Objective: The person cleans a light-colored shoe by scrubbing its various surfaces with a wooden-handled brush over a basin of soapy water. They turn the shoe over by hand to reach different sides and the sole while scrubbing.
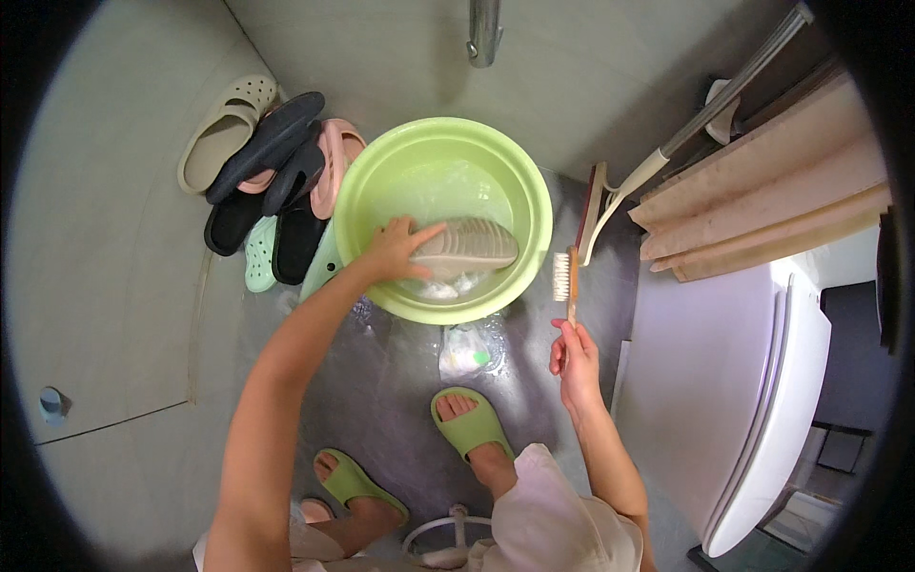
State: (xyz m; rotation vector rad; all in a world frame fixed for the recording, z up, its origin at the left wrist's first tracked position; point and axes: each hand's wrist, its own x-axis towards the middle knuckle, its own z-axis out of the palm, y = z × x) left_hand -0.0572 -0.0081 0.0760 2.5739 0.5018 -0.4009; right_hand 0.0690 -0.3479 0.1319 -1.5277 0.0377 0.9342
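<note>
A light green basin (347, 205) stands on the floor ahead of me with some sudsy water inside. In it lies a beige shoe (474, 245), its ridged sole showing. My left hand (396, 250) is closed on the shoe's left end, thumb and fingers spread around it. To the right of the basin, my right hand (575, 362) grips the lower end of a wooden-handled scrub brush (572, 272). The brush stands upright, apart from the basin, its white bristles turned left. White foam or something pale sits in the water below the shoe.
Several clogs and slippers (286, 157) are piled left of the basin. A small white packet (464, 351) lies on the wet floor before my green slides (472, 424). A long-handled squeegee (624, 181) leans at the right, near a curtain (762, 181) and a white toilet (715, 362).
</note>
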